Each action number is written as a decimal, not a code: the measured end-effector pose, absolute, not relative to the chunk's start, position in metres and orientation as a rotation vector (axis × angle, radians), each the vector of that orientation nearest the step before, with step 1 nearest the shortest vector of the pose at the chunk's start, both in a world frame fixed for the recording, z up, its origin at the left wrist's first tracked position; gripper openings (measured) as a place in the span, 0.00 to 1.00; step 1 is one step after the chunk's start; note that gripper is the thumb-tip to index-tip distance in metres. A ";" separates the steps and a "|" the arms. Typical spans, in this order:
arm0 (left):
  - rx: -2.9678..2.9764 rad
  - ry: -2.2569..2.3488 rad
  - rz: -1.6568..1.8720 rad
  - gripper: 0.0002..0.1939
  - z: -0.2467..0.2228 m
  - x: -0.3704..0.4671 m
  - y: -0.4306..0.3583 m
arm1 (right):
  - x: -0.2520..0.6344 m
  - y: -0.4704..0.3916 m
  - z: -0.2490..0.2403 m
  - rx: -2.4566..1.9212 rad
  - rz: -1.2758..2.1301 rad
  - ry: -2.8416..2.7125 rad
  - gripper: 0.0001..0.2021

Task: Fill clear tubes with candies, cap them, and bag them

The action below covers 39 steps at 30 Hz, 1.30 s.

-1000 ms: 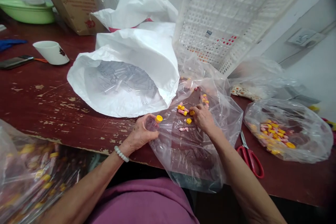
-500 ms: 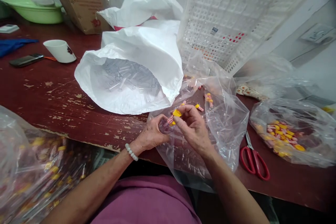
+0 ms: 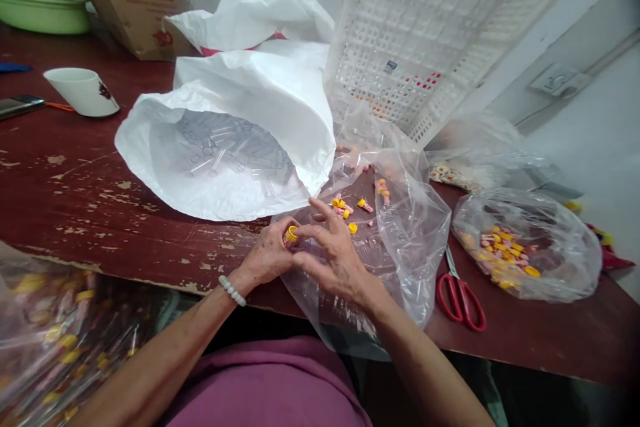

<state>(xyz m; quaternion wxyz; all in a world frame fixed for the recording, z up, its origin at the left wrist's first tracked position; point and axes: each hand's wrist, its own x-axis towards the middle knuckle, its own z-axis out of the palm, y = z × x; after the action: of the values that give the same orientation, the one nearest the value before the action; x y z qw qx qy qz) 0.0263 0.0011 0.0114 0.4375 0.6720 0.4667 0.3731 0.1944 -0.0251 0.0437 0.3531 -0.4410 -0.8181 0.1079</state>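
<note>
My left hand (image 3: 267, 253) is closed around a small clear tube with a yellow-rimmed, pink-patterned piece (image 3: 291, 236) at its mouth. Most of the tube is hidden by the fingers. Close beside it, my right hand (image 3: 333, 257) has its fingers spread, the index fingertip at or very near the yellow rim; nothing shows in its grasp. Beyond that hand, several loose yellow-and-pink pieces (image 3: 343, 208) lie on a clear plastic bag (image 3: 400, 240). A white sack (image 3: 165, 173) gapes toward me, with many clear tubes (image 3: 225, 143) inside.
Red-handled scissors (image 3: 460, 300) lie right of the clear bag, near another bag (image 3: 565, 263) of yellow-and-pink pieces. A white crate (image 3: 400, 33) stands tilted behind. At the left are a cup (image 3: 83, 93), a phone (image 3: 20, 105) and, lower down, bagged yellow-topped tubes (image 3: 65, 347).
The yellow-and-pink piece, pinched in my right fingers before, now sits in the tube in my left hand. My right fingers have let go and spread. The view has shifted to the right.
</note>
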 end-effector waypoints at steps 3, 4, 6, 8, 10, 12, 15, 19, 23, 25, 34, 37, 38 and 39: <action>1.475 1.148 0.955 0.15 0.004 0.022 0.004 | 0.231 0.011 0.030 -1.385 0.188 -1.924 0.12; 1.412 1.143 0.956 0.16 0.002 0.021 0.004 | 0.244 0.025 0.024 -1.540 0.131 -1.915 0.12; 1.348 1.128 0.954 0.16 0.000 0.019 0.004 | 0.266 0.049 0.013 -1.793 0.099 -2.007 0.11; 1.348 1.113 0.974 0.16 0.000 0.018 0.003 | 0.277 0.066 0.004 -1.886 0.135 -2.113 0.13; 1.371 1.094 0.991 0.16 0.001 0.019 0.003 | 0.280 0.076 0.000 -1.856 0.191 -2.174 0.14; 1.377 1.080 0.994 0.17 0.002 0.020 0.002 | 0.278 0.081 0.000 -1.804 0.250 -2.216 0.14; 1.360 1.062 0.979 0.17 0.003 0.021 0.002 | 0.275 0.088 0.004 -1.695 0.368 -2.306 0.16; 1.304 1.048 0.918 0.18 0.001 0.022 0.001 | 0.276 0.097 0.005 -1.657 0.399 -2.300 0.16; 1.229 1.034 0.902 0.20 -0.002 0.022 0.000 | 0.270 0.084 0.009 -1.672 0.317 -1.995 0.12; 1.209 1.029 0.894 0.20 -0.001 0.022 0.000 | 0.258 0.064 0.018 -1.542 0.494 -1.718 0.09; 1.290 0.993 0.966 0.14 0.021 0.036 -0.004 | 0.185 -0.027 0.042 -1.103 0.444 -1.912 0.07; 1.324 1.017 1.006 0.16 0.016 0.031 -0.002 | 0.185 -0.036 0.038 -1.086 0.295 -2.094 0.13; 1.348 1.042 1.003 0.17 0.013 0.028 -0.001 | 0.187 -0.035 0.037 -1.078 0.316 -2.132 0.14; 1.364 1.070 1.003 0.18 0.009 0.025 0.000 | 0.190 -0.031 0.036 -1.064 0.363 -2.157 0.14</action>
<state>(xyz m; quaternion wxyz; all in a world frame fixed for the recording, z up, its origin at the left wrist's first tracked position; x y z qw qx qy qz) 0.0254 -0.0003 0.0091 0.5391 0.5735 0.4500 0.4217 0.1902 -0.0313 0.0355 0.3474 -0.4101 -0.8316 0.1400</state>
